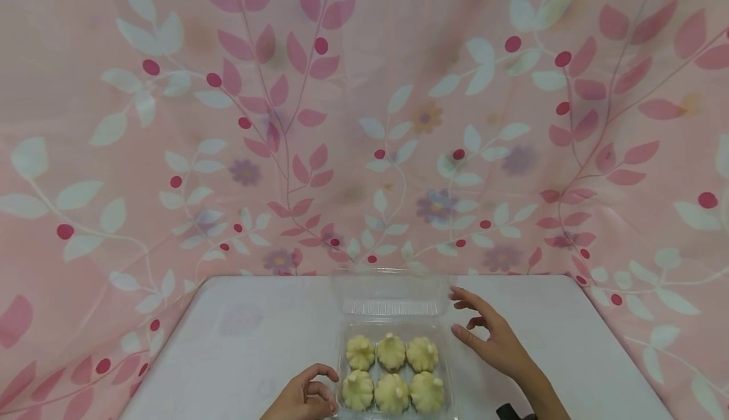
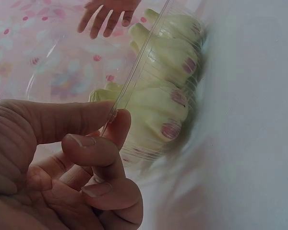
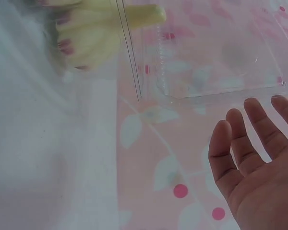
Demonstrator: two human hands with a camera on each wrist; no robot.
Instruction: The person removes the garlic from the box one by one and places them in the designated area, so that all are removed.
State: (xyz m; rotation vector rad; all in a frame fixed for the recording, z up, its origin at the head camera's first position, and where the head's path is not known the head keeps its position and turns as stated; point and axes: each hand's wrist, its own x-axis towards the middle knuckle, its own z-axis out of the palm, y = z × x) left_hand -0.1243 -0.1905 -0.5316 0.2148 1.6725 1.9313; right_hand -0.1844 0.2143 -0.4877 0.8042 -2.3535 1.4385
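Note:
A clear plastic clamshell box (image 1: 340, 369) stands on the table with its lid (image 1: 393, 306) raised at the back. Inside sit several pale yellow garlic bulbs (image 1: 392, 393) in two rows, ribbed, with short stems and purple patches low on their sides (image 2: 170, 128). At the box's left edge, my left hand (image 1: 302, 395) pinches the rim (image 2: 127, 91) between thumb and index finger, the other fingers curled below. My right hand (image 1: 492, 338) is to the right of the lid, fingers spread and bent a little, fingertips right at the lid's edge (image 3: 221, 98), holding nothing.
The white table (image 1: 250, 338) reaches back to a pink floral cloth (image 1: 353, 123), which hangs behind and along both sides. A black band or device (image 1: 507, 412) shows by my right wrist.

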